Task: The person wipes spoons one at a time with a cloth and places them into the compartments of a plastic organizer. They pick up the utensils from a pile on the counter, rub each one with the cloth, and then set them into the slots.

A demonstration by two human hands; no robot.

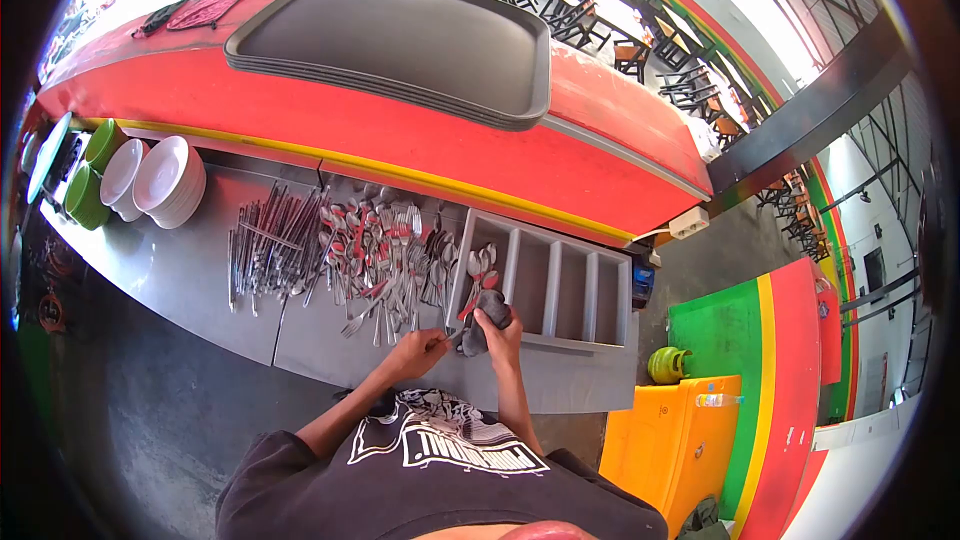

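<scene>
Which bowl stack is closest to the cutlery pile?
The rightmost white stack. The other white stack and the green bowls all sit farther left of the cutlery.

at the steel counter (165,280)

we grip a dark cloth (474,340) in our right hand (502,336), our left hand (418,353) closed near it. spoons (482,268) show above the cloth, at the divided tray (560,342); cutlery (375,250) lies heaped leftward.

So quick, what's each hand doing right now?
Left hand: closed, pinching something thin, too small to tell what.
Right hand: closed, gripping a dark cloth.
</scene>
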